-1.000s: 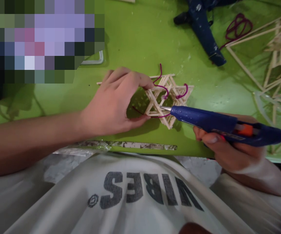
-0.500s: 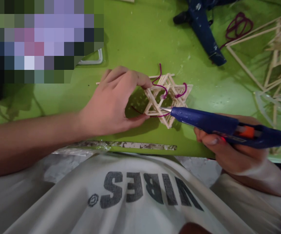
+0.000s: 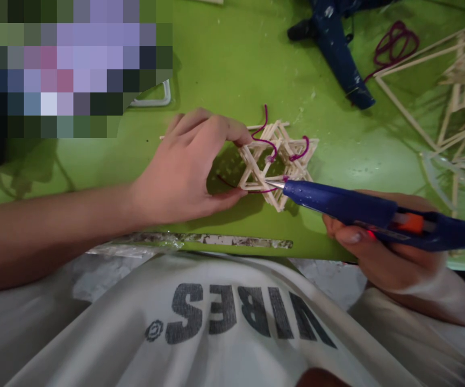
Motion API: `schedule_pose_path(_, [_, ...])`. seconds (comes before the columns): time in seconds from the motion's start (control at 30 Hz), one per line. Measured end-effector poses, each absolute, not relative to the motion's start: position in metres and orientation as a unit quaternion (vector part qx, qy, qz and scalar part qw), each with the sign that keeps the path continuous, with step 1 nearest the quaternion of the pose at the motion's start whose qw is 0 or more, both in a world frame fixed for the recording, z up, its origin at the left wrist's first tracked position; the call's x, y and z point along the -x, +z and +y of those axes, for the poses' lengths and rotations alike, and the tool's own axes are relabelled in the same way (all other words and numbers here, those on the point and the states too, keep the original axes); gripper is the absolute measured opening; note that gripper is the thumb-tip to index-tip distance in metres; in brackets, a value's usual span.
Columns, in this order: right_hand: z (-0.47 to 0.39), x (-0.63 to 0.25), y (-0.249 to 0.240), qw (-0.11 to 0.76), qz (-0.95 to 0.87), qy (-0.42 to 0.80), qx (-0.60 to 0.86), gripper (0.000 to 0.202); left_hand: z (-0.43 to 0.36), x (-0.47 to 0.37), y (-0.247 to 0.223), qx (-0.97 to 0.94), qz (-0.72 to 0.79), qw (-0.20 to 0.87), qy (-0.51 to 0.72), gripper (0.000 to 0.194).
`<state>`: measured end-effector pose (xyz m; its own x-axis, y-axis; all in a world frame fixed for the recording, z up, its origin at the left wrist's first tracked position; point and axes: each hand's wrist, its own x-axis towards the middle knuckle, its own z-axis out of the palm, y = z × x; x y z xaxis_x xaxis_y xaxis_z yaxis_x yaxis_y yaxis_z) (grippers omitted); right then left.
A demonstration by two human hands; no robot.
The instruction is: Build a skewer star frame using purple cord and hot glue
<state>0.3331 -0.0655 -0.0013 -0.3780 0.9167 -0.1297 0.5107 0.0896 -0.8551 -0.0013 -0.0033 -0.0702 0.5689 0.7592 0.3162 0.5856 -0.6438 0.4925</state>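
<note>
A star-shaped frame of thin wooden sticks (image 3: pixel 252 161) stands on the green table, held at its left side between the thumb and fingers of my left hand (image 3: pixel 192 166). Purple cord (image 3: pixel 305 148) is attached to the frame in several places, with loose ends sticking out. My right hand (image 3: pixel 393 247) is wrapped round a blue glue gun (image 3: pixel 341 204) with an orange part on its side. The gun's metal nozzle points left and reaches the lower middle of the star, at a stick joint. Whether glue is flowing cannot be made out.
Another dark blue glue gun (image 3: pixel 343 59) lies at the back. Coiled purple cord (image 3: pixel 395 45) and a larger stick structure (image 3: pixel 409 110) are at the right. A speckled strip (image 3: pixel 248 241) lies near the front edge. The upper left is pixelated.
The glue gun in my right hand has shifted very slightly down and to the right. My left hand and the star frame look nearly unmoved.
</note>
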Motion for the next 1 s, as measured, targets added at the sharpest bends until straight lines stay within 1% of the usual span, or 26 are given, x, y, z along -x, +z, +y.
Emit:
schedule_pose_path(0.1, [-0.0647,-0.3341,-0.0010,0.225,-0.707,0.444,0.502,0.030,-0.0031,0.0016,-0.0702,-0.874,0.384,0.165,0.249,0.060])
schedule_pose_path(0.23, [-0.0650,-0.3357,-0.0014,0.221,-0.709,0.440,0.505,0.031,-0.0030,0.0020,-0.0697,-0.874,0.383,0.162,0.251,0.075])
schedule_pose_path(0.33, [-0.0655,-0.3354,-0.0015,0.220,-0.708,0.435,0.511,0.034,-0.0030,0.0025,-0.0688,-0.872,0.392,0.166,0.241,0.072])
schedule_pose_path(0.4, [-0.0656,-0.3346,-0.0011,0.219,-0.707,0.437,0.511,0.034,-0.0029,0.0029,-0.0684,-0.873,0.392,0.164,0.238,0.067])
schedule_pose_path(0.5, [-0.0652,-0.3332,0.0002,0.216,-0.712,0.432,0.509,0.033,-0.0024,0.0033,-0.0684,-0.876,0.388,0.162,0.234,0.066])
schedule_pose_path(0.7, [-0.0644,-0.3328,0.0022,0.212,-0.723,0.423,0.503,0.033,-0.0023,0.0026,-0.0693,-0.873,0.381,0.165,0.256,0.080])
schedule_pose_path(0.87, [-0.0629,-0.3334,0.0021,0.212,-0.728,0.423,0.497,0.034,-0.0035,0.0026,-0.0676,-0.872,0.390,0.173,0.241,0.071])
schedule_pose_path(1.0, [-0.0623,-0.3326,0.0034,0.217,-0.727,0.437,0.483,0.033,-0.0031,0.0024,-0.0676,-0.872,0.380,0.172,0.257,0.080])
